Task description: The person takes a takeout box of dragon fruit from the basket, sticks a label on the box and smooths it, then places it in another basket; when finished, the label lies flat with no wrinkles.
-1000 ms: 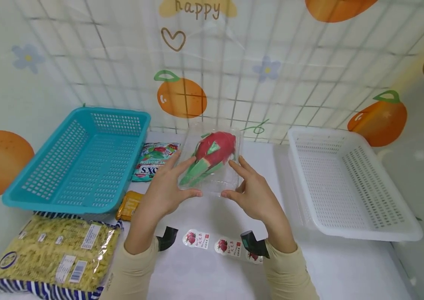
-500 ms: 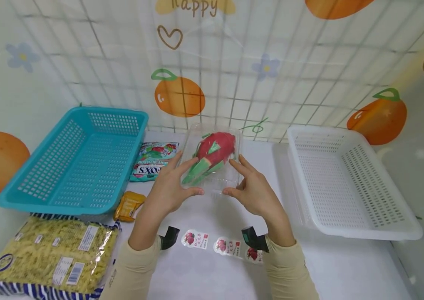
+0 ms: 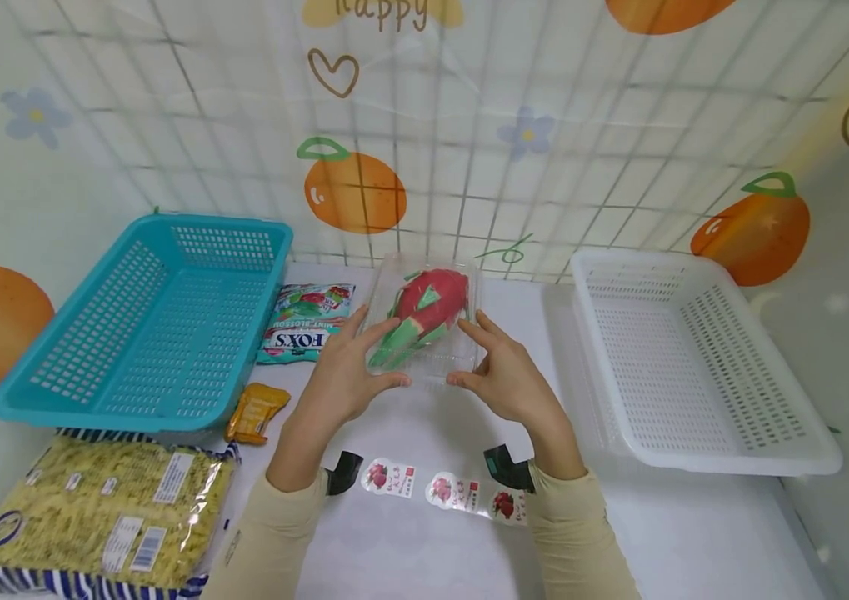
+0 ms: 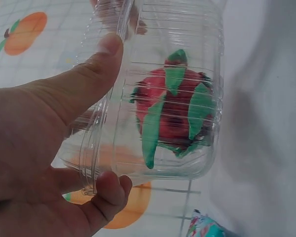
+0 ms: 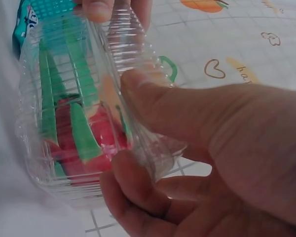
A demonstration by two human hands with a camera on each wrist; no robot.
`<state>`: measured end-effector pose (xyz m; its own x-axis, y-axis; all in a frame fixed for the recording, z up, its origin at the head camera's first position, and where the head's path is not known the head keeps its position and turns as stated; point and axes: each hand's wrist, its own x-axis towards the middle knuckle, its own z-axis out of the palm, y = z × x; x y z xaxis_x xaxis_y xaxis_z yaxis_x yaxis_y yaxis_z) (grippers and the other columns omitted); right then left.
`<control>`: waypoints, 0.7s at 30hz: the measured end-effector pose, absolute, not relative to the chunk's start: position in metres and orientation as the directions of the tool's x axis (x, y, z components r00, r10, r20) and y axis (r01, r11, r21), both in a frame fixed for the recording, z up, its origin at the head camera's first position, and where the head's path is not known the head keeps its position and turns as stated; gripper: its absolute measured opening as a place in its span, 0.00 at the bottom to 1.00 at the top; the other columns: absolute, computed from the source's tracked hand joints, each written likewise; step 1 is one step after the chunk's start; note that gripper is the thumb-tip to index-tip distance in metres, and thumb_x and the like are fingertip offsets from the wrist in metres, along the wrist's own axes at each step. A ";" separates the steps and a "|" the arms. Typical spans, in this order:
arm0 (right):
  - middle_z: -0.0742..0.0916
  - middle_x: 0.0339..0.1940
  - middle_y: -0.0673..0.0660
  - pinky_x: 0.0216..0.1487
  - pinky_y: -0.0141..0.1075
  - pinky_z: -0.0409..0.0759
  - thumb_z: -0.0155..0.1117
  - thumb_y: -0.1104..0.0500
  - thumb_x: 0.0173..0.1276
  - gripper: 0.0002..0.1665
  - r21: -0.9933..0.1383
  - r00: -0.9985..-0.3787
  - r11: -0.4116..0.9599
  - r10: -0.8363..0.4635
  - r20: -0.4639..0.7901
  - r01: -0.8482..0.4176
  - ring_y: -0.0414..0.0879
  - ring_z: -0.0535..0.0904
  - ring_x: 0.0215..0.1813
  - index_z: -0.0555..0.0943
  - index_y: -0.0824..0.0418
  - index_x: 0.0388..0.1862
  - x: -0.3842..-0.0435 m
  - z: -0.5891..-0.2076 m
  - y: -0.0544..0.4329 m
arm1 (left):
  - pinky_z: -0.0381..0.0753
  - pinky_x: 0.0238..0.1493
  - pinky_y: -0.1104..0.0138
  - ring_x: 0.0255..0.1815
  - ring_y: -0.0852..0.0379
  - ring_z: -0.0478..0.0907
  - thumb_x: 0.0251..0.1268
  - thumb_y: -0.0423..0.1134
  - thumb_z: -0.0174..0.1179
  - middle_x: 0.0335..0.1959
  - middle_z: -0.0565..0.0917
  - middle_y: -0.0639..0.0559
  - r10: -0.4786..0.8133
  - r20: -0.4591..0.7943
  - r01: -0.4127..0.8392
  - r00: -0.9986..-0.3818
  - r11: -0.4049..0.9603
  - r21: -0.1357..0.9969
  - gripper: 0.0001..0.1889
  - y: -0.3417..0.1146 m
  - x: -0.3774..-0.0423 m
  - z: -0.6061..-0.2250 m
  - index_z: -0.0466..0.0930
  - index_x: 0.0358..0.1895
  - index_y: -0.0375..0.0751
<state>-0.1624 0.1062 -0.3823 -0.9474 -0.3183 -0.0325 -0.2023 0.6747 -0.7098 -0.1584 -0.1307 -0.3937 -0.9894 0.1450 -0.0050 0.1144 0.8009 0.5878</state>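
Observation:
A clear plastic clamshell box [image 3: 442, 364], in the middle of the head view, contains a red dragon fruit [image 3: 439, 293] with green scales. My left hand [image 3: 342, 375] grips the box's left near corner, thumb along the front edge and fingers at the side. At the right near corner, my right hand [image 3: 510, 375] holds it in the same way. Both wrist views show thumb and fingers pinching the ridged rim where lid and base meet; the lid appears down. Nearer the person, dragon fruit label stickers [image 3: 389, 477] lie on the table, one partly behind the right wrist camera.
A teal basket [image 3: 165, 421] stands at the left, a white basket [image 3: 739, 462] at the right. A green candy bag [image 3: 300, 325], an orange packet [image 3: 257, 414] and a large yellow pasta-like bag [image 3: 102, 508] lie left. A patterned cloth over wire grid rises behind.
The head view has shifted slightly. Both hands keep hold of the box, and the left forearm has moved a little right, uncovering more of the orange packet and candy bag.

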 end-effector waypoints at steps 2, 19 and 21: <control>0.57 0.84 0.66 0.39 0.36 0.81 0.77 0.54 0.64 0.50 -0.708 -0.947 0.676 -0.320 -0.033 -0.203 0.38 0.81 0.25 0.63 0.60 0.80 -0.164 -0.384 0.107 | 0.71 0.65 0.32 0.79 0.26 0.56 0.54 0.55 0.76 0.84 0.53 0.39 0.146 -0.009 0.112 -0.989 0.794 0.597 0.44 -0.131 -0.160 -0.396 0.69 0.76 0.57; 0.59 0.84 0.65 0.38 0.36 0.81 0.76 0.54 0.64 0.48 -0.694 -0.943 0.693 -0.327 -0.058 -0.197 0.38 0.81 0.27 0.65 0.58 0.80 -0.174 -0.398 0.113 | 0.72 0.65 0.33 0.76 0.23 0.59 0.54 0.53 0.76 0.82 0.56 0.36 0.144 0.007 0.121 -0.990 0.801 0.586 0.42 -0.123 -0.164 -0.410 0.72 0.74 0.54; 0.59 0.84 0.65 0.38 0.37 0.81 0.76 0.54 0.65 0.48 -0.694 -0.943 0.692 -0.327 -0.054 -0.200 0.38 0.82 0.27 0.65 0.58 0.80 -0.176 -0.400 0.113 | 0.71 0.66 0.33 0.76 0.24 0.60 0.54 0.53 0.77 0.82 0.57 0.36 0.142 0.019 0.126 -0.990 0.799 0.588 0.41 -0.122 -0.164 -0.411 0.73 0.73 0.54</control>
<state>-0.1757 0.1135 -0.3998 -0.9434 -0.3271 -0.0539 -0.2003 0.6918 -0.6938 -0.1643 -0.1223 -0.4112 -0.9897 0.1417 0.0193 0.1259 0.7987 0.5884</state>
